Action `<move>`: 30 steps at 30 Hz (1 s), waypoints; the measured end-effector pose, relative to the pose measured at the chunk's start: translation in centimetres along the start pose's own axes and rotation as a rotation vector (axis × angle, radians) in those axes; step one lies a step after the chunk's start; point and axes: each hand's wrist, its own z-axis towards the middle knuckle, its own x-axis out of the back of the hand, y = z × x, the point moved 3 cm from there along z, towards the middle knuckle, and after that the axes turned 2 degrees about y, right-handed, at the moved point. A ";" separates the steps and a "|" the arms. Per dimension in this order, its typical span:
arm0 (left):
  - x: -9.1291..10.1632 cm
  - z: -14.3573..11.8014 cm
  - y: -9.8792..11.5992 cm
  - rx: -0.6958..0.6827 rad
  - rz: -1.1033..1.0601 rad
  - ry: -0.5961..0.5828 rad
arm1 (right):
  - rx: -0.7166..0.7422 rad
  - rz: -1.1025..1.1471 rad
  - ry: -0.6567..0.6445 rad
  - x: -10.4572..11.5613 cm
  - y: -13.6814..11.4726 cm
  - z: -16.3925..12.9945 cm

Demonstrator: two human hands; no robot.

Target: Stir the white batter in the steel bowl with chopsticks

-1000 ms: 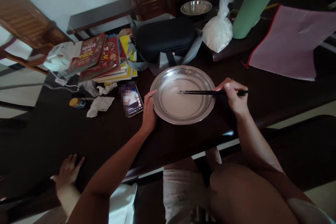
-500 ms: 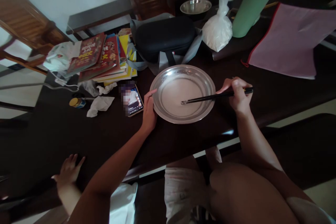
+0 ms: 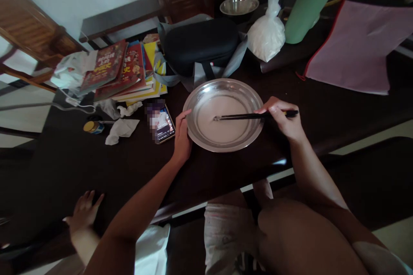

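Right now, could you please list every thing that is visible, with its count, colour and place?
metal basin: 1, silver, table centre, holds whitish liquid
chopsticks: 1 pair, black, tips in the basin
phone: 1, screen lit, left of the basin
books: 1 stack, red and yellow, far left
black case: 1, black with grey strap, behind the basin
plastic bag: 1, white contents, far side
small bowl: 1, silver, far edge
green roll: 1, green, far right
pink folder: 1, pink, right
tissues: several, white, left
small jar: 1, yellow lid, left
table: 1, dark
other person's hand: 1, lower left
left hand: on basin rim
right hand: holds chopsticks
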 end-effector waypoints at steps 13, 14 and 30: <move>0.1 -0.1 0.2 -0.037 0.033 -0.024 | 0.007 0.014 0.085 0.2 0.1 0.0; 0.1 0.0 0.1 -0.040 0.024 -0.026 | 0.008 0.025 0.143 0.4 0.1 -0.1; 0.2 0.2 -0.8 -0.016 -0.007 -0.009 | 0.015 0.074 0.150 0.3 0.1 -0.1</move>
